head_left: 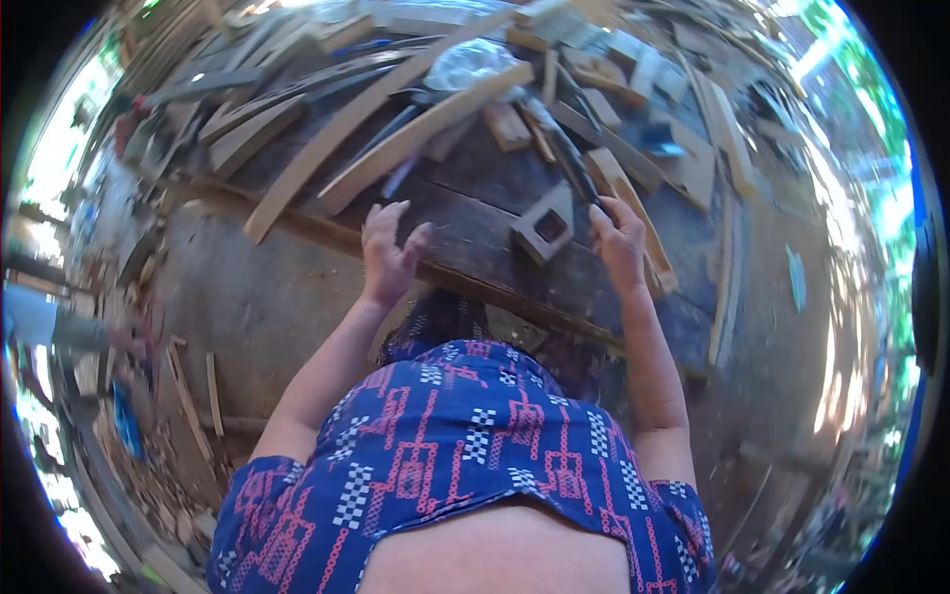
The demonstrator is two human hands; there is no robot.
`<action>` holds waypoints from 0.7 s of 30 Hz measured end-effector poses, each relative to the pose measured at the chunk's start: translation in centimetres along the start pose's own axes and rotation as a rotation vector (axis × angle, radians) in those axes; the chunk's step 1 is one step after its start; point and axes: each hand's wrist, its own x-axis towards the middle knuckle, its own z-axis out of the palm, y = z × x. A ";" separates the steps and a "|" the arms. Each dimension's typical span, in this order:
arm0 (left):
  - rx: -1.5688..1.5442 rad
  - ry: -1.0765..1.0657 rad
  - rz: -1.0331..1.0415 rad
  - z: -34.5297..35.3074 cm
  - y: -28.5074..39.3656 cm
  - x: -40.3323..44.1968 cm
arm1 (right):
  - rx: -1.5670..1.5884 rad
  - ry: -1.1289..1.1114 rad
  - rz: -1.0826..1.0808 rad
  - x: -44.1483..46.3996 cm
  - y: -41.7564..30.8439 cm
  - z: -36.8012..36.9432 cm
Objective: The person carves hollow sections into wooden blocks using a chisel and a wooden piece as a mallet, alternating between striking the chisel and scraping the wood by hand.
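Observation:
My left hand is raised over the near edge of the dark workbench, fingers apart and holding nothing. My right hand is closed round the lower end of a long dark bar; its exact kind is unclear. Left of that hand, a wooden block with a square hole lies on the bench. Just beyond and to the right of the hand is a pale grooved wooden piece, partly hidden by the hand and forearm.
Long wooden strips and a clear plastic bag lie across the bench's far side. Offcuts are heaped at the right. Another person's arm shows at far left, near a blue item among floor scraps.

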 end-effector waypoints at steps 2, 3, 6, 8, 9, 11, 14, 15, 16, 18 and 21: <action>-0.278 -0.090 -0.071 -0.1 3.5 -1.4 | 0.156 -0.089 -0.058 -2.7 -0.9 -1.3; -0.540 -0.163 -0.180 -0.5 5.2 -1.5 | 0.155 -0.066 -0.041 -3.7 -1.4 -1.3; -1.087 -0.448 -0.256 -1.7 11.4 0.5 | 0.180 -0.105 -0.108 -6.8 -2.8 -0.4; -1.399 -0.483 -0.356 -0.5 12.7 1.6 | 0.176 -0.241 -0.174 -9.0 -3.7 0.8; -1.700 -0.498 -0.468 -0.2 13.1 1.8 | 0.176 -0.223 -0.171 -10.1 -4.0 1.3; -1.761 -0.515 -0.562 -0.2 13.8 2.0 | 0.189 -0.353 -0.084 -11.9 -4.5 2.0; -1.820 -0.476 -0.743 -0.1 14.3 2.6 | 0.132 -0.323 -0.208 -13.2 -4.8 2.2; -1.872 -0.461 -0.620 -0.4 14.1 3.5 | 0.111 -0.350 -0.182 -13.4 -5.1 1.4; -1.921 -0.441 -0.498 -0.8 13.9 4.5 | 0.111 -0.336 -0.169 -13.4 -4.6 0.5; -1.945 -0.353 -0.305 -3.1 14.9 7.5 | 0.033 -0.286 -0.284 -13.1 -3.6 -1.8; -1.886 -0.267 -0.168 -5.0 15.4 10.9 | -0.138 -0.014 -0.169 -11.3 -2.0 -6.4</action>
